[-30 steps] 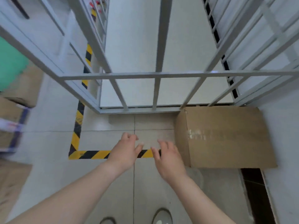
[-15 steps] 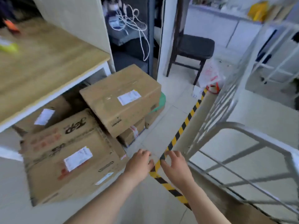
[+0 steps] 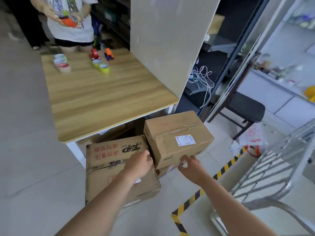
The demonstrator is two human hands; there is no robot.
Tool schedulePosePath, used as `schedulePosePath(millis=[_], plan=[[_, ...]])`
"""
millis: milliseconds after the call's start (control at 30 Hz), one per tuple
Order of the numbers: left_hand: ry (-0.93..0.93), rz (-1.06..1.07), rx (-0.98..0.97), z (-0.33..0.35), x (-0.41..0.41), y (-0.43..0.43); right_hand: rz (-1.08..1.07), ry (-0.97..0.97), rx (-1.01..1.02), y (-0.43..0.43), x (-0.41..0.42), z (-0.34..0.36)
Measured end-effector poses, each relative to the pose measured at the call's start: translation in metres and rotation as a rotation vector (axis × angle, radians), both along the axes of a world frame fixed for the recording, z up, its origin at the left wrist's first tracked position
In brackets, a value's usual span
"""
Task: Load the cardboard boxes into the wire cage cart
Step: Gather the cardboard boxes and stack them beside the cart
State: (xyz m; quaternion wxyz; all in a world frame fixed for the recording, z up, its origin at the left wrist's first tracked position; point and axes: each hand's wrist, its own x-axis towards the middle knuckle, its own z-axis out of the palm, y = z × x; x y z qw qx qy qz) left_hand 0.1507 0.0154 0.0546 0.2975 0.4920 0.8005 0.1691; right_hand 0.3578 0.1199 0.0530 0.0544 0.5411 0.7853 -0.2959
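Looking down from the head view, I take the wooden table (image 3: pixel 105 92) as my mark. At the table's far end stands another person (image 3: pixel 71 23) holding something small and colourful; on the table's far part lie small round items (image 3: pixel 62 63), too blurred to name.

Under the table's near edge, partly out on the floor, sits the printed box (image 3: pixel 109 155), with red characters and a dark logo on its top. My left hand (image 3: pixel 139 165) lies over this box's right top corner, in front of the table's near edge; its fingers bend into the gap between the two boxes, and I cannot tell whether they hold anything.

At the table's near right corner the labelled box (image 3: pixel 177 133), plain taped cardboard with a white label, rests on a smaller box (image 3: pixel 164 170), close against the printed box. My right hand (image 3: pixel 190 166) hovers at its lower near edge, fingers loosely curled, thumb apart, nothing in it.

Right of the table stands a dark chair (image 3: pixel 245 106); nearer me a yellow-and-black floor tape (image 3: pixel 223 167) crosses the tiles. Farthest right of the table rise the grey bars of the wire cage cart (image 3: pixel 272 167); the boxes stand on the table's side of the tape, apart from the cart.
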Motion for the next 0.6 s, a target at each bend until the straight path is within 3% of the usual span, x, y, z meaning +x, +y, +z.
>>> schedulePosePath(millis=[200,467,600], plan=[[-0.046,0.071,0.031,-0.006,-0.017,0.048,0.016,-0.040,0.016,0.081,-0.014,0.002],[-0.052,0.093,-0.093,-0.074,0.003,0.207,-0.019,-0.067,-0.034,0.257,0.003,-0.057],[-0.033,0.293,-0.216,-0.116,0.005,0.279,-0.025,-0.141,-0.062,0.346,0.011,-0.087]])
